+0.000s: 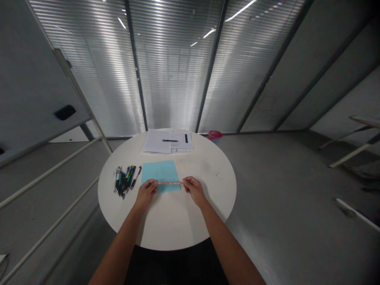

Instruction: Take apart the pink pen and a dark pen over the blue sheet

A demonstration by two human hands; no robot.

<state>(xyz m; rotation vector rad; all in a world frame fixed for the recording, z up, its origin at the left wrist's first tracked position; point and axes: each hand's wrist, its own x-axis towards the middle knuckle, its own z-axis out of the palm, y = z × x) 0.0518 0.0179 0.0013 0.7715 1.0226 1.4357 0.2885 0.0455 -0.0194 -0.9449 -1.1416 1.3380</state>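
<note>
A thin pink pencil-like stick (pixel 169 183) lies level across the near edge of a light blue sheet of paper (pixel 160 172) on a round white table (pixel 178 221). My left hand (pixel 147 191) pinches the stick's left end. Its right end is pinched by my right hand (pixel 192 188). Both hands have their fingers closed on it, just above the table top.
Several pens (pixel 126 179) lie in a bunch left of the blue sheet. A stack of white papers (pixel 168 142) with a black pen on it sits at the table's far edge. A red basket (pixel 215 136) stands on the floor behind. A whiteboard frame (pixel 74 99) leans at left.
</note>
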